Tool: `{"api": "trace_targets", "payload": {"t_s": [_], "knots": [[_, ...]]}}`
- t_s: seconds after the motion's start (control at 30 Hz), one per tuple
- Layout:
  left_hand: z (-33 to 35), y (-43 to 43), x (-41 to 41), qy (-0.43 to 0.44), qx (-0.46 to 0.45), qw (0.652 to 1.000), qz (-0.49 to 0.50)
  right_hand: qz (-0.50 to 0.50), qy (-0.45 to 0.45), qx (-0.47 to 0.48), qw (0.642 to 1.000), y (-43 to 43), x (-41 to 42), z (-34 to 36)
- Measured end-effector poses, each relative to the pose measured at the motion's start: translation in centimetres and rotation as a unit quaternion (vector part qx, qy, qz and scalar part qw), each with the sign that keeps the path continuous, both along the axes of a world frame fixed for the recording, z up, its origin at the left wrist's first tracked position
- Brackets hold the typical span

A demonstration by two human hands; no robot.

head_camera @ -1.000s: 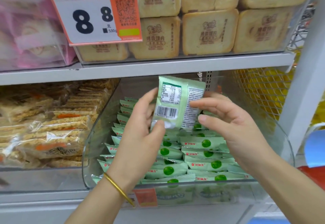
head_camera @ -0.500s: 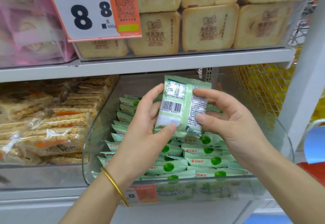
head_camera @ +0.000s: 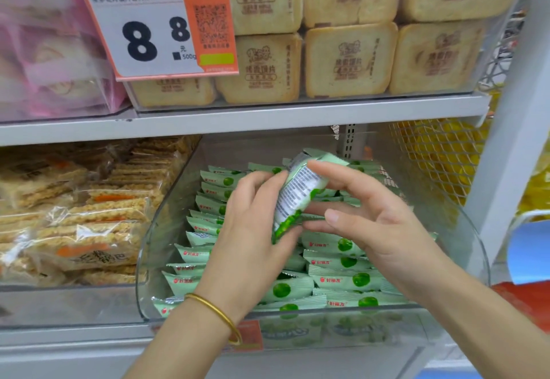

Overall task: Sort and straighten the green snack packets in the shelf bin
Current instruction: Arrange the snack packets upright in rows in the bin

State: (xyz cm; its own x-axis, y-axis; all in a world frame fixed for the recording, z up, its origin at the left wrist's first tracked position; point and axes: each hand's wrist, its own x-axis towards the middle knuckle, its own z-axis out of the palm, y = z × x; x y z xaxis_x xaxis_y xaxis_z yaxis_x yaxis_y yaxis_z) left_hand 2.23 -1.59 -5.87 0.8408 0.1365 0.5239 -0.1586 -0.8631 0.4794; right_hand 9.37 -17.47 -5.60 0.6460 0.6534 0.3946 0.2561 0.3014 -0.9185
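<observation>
A clear plastic shelf bin (head_camera: 464, 247) holds rows of pale green snack packets (head_camera: 345, 262) with red logos and green circles. Above them both hands hold one green packet (head_camera: 296, 191), turned on edge so its printed back side shows. My left hand (head_camera: 253, 229), with a gold bangle at the wrist, grips the packet's lower left side. My right hand (head_camera: 369, 215) pinches it from the right, with a fingertip on its top and the thumb near its bottom. Packets under my hands are hidden.
To the left a clear bin (head_camera: 74, 215) holds wrapped rice crackers. The shelf board (head_camera: 238, 119) above carries toast-shaped packs (head_camera: 348, 60) and an orange price tag (head_camera: 160, 27) reading 8.8. A yellow mesh bin (head_camera: 437, 158) and a white upright (head_camera: 512, 140) stand at right.
The packet has turned from flat, barcode facing me, to edge-on and tilted, and has dropped lower toward the rows. Both hands moved down with it.
</observation>
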Motion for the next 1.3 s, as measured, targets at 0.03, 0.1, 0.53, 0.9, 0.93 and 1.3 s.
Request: {"api": "trace_targets", "payload": {"t_s": [0.03,0.1,0.53,0.9,0.93,1.3], "knots": [[0.1,0.2,0.1,-0.001,-0.005,1.0,-0.001,-0.004,-0.008,-0.003,1.0,-0.1,0.0,0.1],[0.3,0.7,0.3,0.005,-0.005,1.0,0.0,-0.062,-0.042,-0.015,0.997,-0.4,0.3,0.3],[1.5,1.5,4.2,0.022,0.006,0.999,-0.046,-0.237,-0.156,-0.105,0.953,0.2,2.5,1.2],[0.7,3.5,8.8,0.227,0.076,0.969,0.061,-0.492,-0.386,-0.197,0.755,2.3,6.6,1.3],[0.6,3.5,9.4,0.248,0.104,0.961,0.057,-0.496,-0.402,-0.207,0.741,2.9,7.0,1.2],[-0.6,4.8,10.9,0.356,0.197,0.911,0.069,-0.439,-0.395,-0.494,0.638,6.3,9.1,1.6]]}}
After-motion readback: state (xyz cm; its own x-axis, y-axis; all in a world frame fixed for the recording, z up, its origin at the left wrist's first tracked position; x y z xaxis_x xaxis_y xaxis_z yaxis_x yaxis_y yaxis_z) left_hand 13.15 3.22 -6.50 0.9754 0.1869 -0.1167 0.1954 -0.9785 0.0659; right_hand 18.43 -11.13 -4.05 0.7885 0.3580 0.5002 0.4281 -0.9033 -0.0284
